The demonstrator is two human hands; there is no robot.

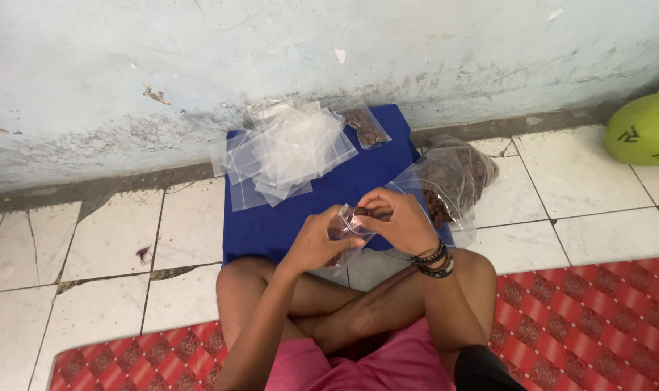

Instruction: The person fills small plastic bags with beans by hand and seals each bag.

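My left hand pinches a small clear bag over the blue cloth; my right hand pinches a brown piece at its mouth. I should hold the mouth wide, feeding pieces in slowly.
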